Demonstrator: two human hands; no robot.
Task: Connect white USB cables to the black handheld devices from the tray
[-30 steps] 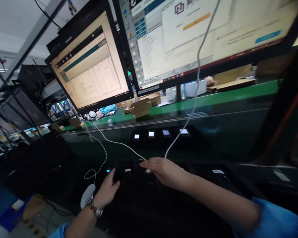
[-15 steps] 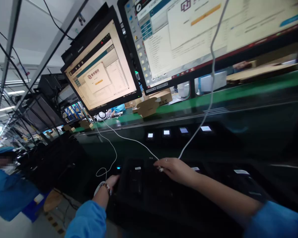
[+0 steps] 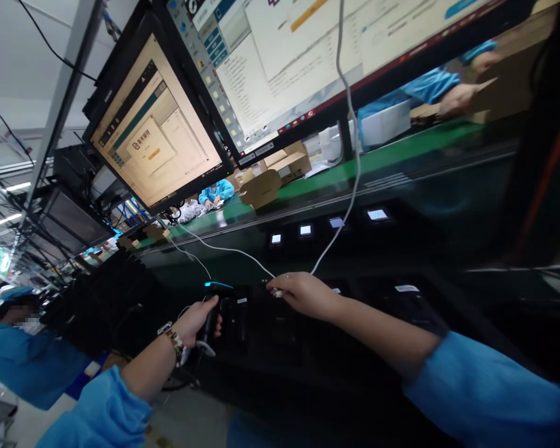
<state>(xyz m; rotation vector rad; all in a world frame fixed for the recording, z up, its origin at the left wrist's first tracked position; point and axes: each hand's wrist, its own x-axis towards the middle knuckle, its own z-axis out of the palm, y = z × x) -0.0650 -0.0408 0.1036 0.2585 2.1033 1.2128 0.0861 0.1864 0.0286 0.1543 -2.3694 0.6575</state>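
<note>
1. our left hand point(image 3: 193, 320) is wrapped around the grip of a dark handheld scanner point(image 3: 212, 311), fingers clamped on it; a thin blue light glows along the scanner's top edge.
2. our right hand point(image 3: 303, 294) rests palm down on the dark work surface, fingertips point(image 3: 274, 287) pinched together on the plug end of a white cable point(image 3: 350, 149) that rises up past the monitors.
3. a second white cable point(image 3: 224, 250) runs from the same spot leftward toward the green conveyor.
4. between our two hands lies a dark device point(image 3: 237, 317) with a small white label, just beside the scanner; its outline is hard to tell in the dark.
5. beyond the hands sits a row of small lit screens point(image 3: 305, 229) set in a black fixture.
6. two tilted monitors hang above: the left monitor point(image 3: 156, 127) shows a small dialog box, the right monitor point(image 3: 308, 56) shows windows and desktop icons.
7. cardboard boxes point(image 3: 261, 186) sit on the green conveyor point(image 3: 401, 149) behind the monitors.
8. a co-worker's blue sleeve point(image 3: 429, 87) reaches over a box at the far right, and another person in blue point(image 3: 23, 361) is at the lower left.
</note>
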